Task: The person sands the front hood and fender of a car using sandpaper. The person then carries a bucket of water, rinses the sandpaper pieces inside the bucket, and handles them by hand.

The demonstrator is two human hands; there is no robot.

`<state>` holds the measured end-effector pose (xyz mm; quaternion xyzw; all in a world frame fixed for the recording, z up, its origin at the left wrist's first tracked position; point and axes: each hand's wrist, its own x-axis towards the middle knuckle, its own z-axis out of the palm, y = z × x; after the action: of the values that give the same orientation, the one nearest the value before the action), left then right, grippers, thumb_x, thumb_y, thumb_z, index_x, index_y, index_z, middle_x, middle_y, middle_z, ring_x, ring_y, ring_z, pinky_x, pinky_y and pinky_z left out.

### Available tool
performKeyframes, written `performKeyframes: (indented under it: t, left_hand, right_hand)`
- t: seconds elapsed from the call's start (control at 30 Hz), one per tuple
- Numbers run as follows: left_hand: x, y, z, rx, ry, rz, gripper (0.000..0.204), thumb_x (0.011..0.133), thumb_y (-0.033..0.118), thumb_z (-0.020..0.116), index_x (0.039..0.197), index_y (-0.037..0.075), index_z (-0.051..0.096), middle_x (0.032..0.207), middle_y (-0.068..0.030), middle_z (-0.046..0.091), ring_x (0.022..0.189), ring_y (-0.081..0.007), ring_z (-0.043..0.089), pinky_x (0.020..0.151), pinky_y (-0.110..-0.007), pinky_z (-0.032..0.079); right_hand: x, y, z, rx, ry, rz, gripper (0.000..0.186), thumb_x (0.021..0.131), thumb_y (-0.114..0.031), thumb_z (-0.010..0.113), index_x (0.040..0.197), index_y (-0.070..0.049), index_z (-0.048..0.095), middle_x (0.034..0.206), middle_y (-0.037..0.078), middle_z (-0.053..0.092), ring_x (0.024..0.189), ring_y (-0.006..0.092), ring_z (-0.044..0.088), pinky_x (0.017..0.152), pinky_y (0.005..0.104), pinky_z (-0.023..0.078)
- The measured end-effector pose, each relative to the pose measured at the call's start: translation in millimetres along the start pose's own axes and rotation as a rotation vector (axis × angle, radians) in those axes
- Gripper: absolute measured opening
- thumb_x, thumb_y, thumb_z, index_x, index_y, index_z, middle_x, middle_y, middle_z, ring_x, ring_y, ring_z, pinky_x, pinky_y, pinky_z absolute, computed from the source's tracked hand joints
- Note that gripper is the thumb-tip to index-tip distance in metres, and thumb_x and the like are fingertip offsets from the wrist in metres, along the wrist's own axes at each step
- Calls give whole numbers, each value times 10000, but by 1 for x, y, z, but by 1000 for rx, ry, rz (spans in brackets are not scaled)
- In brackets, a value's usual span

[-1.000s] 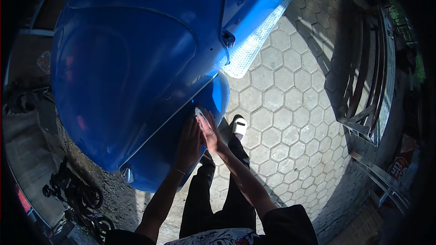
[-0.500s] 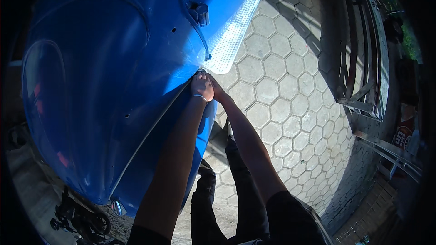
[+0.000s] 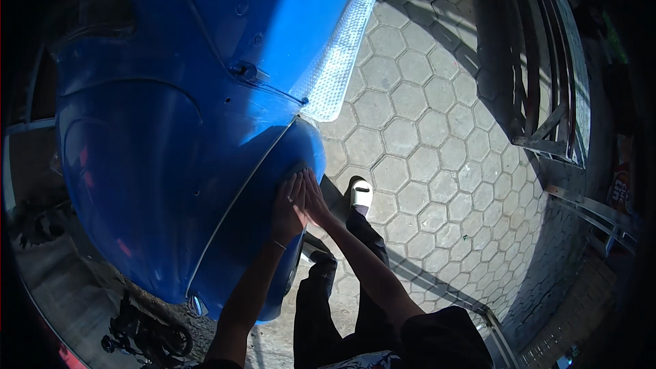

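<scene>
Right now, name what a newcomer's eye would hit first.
Likely the glossy blue car body, filling the left and upper middle. Next, the left fingers and right fingers, close together over the blue fender, left of centre. Then the sunlit silver strip along the body's edge, above centre.

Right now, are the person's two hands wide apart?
No, the left hand and the right hand are side by side, close together at the blue rounded panel.

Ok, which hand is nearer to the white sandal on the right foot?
Right. The right hand is left of the white sandal in view; the left hand lies farther left, beside the right.
</scene>
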<state>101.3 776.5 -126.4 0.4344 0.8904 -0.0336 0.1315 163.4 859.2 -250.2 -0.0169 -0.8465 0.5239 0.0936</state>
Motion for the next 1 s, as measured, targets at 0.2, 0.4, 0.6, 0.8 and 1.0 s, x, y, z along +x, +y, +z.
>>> performKeyframes:
  t: [0.2,0.4,0.6,0.8,1.0]
  left_hand:
    - [139,-50,111,-65,-296,-103,576,888,315,474,1362,-10,513,1442,-141,485,1386,-262,382,1156,-403,247]
    - [187,-67,150,13,-391,-143,556,910,346,478,1348,8,532,1408,-126,518,1357,-264,414,1137,-410,283]
    - [123,-28,103,11,-113,16,529,879,263,513,1318,-31,542,1393,-157,512,1344,-282,415,1129,-418,290]
    - [-40,5,-8,-34,57,-21,532,884,194,498,1354,-55,489,1442,-189,456,1367,-319,384,1148,-450,268]
    - [-155,28,-65,-249,154,-306,583,931,216,484,1444,-35,370,1509,-200,368,1403,-351,338,1156,-472,255]
  right_hand:
    - [57,93,4,299,-76,270,555,959,-233,461,1439,29,366,1529,263,278,1451,438,187,1200,478,163]
    - [109,125,4,282,-281,333,516,1008,-207,376,1477,-3,313,1545,233,264,1469,384,172,1203,419,171]
    - [55,132,14,240,-77,270,490,1018,-167,364,1480,-9,320,1539,216,296,1467,368,198,1199,410,194]
    - [-19,-36,15,110,36,95,555,898,-199,525,1384,60,452,1502,285,310,1435,454,215,1183,532,196]
    - [-45,-148,-5,-273,-175,-137,603,847,-233,547,1390,16,467,1527,240,288,1453,457,157,1172,556,179]
